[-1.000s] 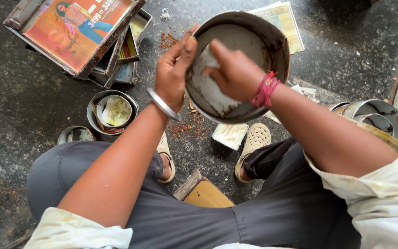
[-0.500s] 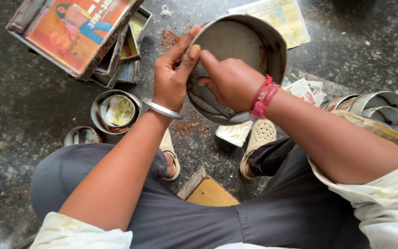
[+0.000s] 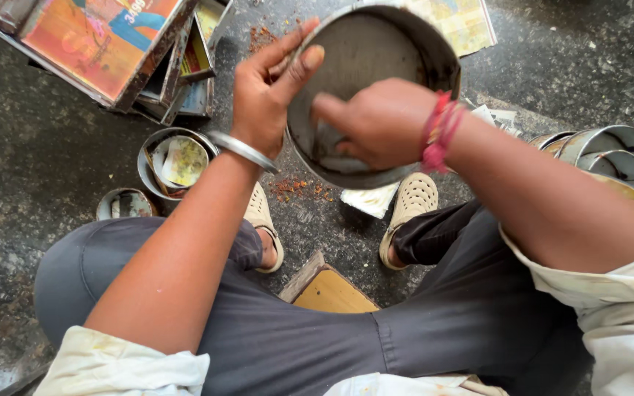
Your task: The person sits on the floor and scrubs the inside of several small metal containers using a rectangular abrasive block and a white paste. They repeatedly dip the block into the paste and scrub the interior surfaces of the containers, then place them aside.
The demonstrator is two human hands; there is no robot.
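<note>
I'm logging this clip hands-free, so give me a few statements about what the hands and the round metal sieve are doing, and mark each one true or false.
1. The left hand holds the round metal sieve by its rim. True.
2. The right hand rests on the floor. False: it is inside the sieve, pressing against the mesh.
3. The left wrist wears a metal bangle. True.
4. The sieve lies flat on the floor. False: it is held up, tilted, above the dark stone floor.
5. The person is barefoot. False: pale perforated clogs are on the feet.
6. A small round tin sits on the floor to the left. True.
</note>
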